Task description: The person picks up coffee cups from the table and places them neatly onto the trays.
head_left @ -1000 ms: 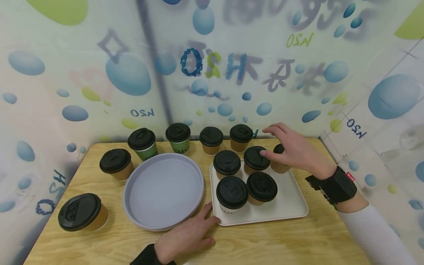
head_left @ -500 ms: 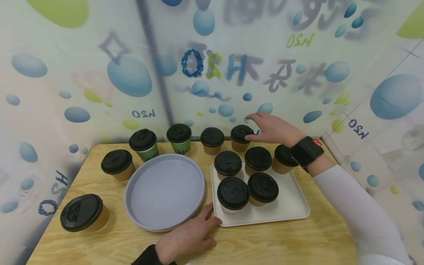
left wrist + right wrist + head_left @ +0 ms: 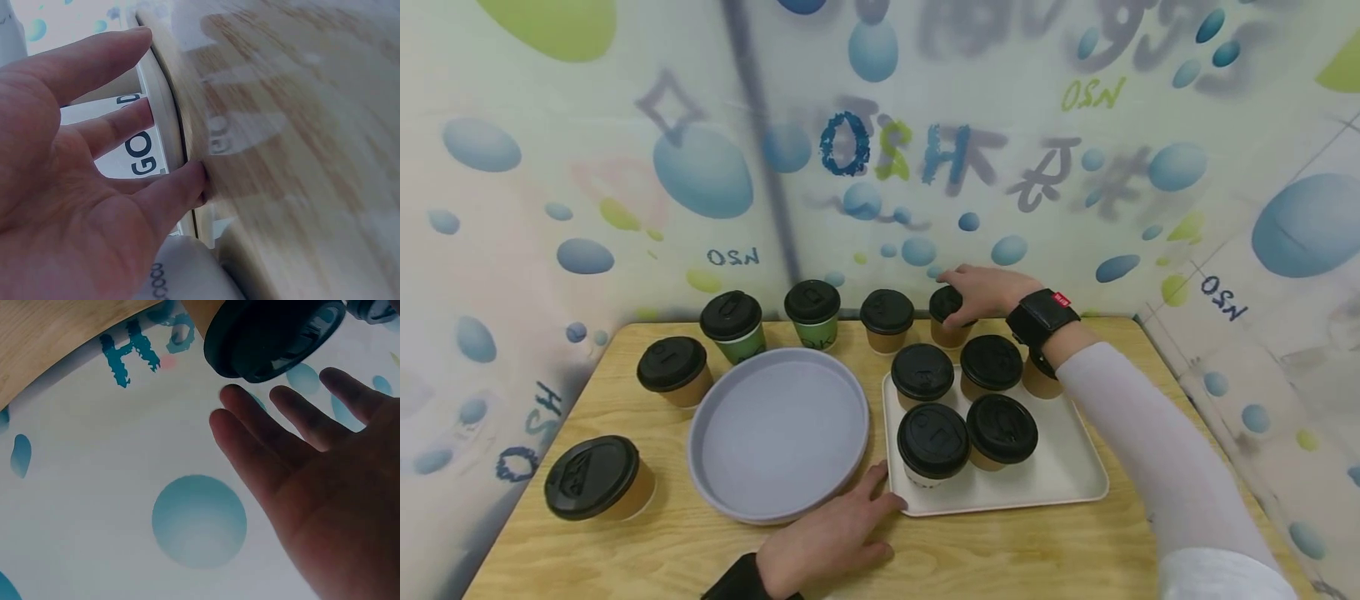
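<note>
My right hand point(image 3: 992, 292) is at a brown paper cup with a black lid point(image 3: 951, 335), rightmost in the back row. Its thumb is in front of the cup and its fingers reach behind. In the right wrist view the fingers of this hand point(image 3: 350, 487) are spread and fairly straight, close to the black lid point(image 3: 275, 347); contact is unclear. My left hand point(image 3: 831, 533) rests at the near left corner of a cream rectangular tray point(image 3: 1067, 479), its fingers touching the rim. Several lidded cups, such as this front one point(image 3: 932, 442), stand upright on that tray.
A round grey-lavender tray point(image 3: 778, 433) lies left of the cream tray. More lidded cups stand around it: two green ones point(image 3: 815, 321) behind, a brown one point(image 3: 887, 333) at the back, and two brown ones point(image 3: 602, 483) at left. A patterned curtain point(image 3: 850, 233) hangs behind the table.
My right hand has moved left and back, from the cup at the cream tray's far right to the rightmost back-row cup, then lowered around it. The left hand has stayed at the tray corner.
</note>
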A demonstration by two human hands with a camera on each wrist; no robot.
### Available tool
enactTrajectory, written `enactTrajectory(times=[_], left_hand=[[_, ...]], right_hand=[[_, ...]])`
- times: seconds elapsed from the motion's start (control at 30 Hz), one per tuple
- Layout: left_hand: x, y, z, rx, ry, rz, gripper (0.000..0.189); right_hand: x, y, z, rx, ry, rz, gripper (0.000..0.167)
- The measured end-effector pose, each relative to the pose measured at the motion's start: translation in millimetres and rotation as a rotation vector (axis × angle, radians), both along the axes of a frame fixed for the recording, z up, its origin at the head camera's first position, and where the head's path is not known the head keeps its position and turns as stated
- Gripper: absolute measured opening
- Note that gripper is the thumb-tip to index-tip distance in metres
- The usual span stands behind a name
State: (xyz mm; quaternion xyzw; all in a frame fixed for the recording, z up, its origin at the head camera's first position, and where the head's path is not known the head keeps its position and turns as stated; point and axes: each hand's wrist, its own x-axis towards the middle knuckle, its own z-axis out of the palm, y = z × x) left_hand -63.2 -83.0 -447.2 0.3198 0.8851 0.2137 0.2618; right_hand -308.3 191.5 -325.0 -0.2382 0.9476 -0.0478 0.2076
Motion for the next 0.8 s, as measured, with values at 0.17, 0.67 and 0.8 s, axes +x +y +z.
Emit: enactTrajectory(times=[0.17,0.67,0.8], left_hand=[[0.0,0.6,-0.2,-0.007,-0.01,0.01,0.044],[2.1,-0.2,1.1,-0.022,0.012,0.014,0.044],[1.8,-0.4,1.4,-0.02,0.007,0.014,0.044]], right_hand=[[-8.7,-7.5,-5.7,0.042,-0.037,-0.005,0.096],[-15.1,-13.9,-19.6,0.139,-0.025,-0.024,0.092],[-13.2,-10.3,-17.4,0.092,0.012,-0.038,0.087]])
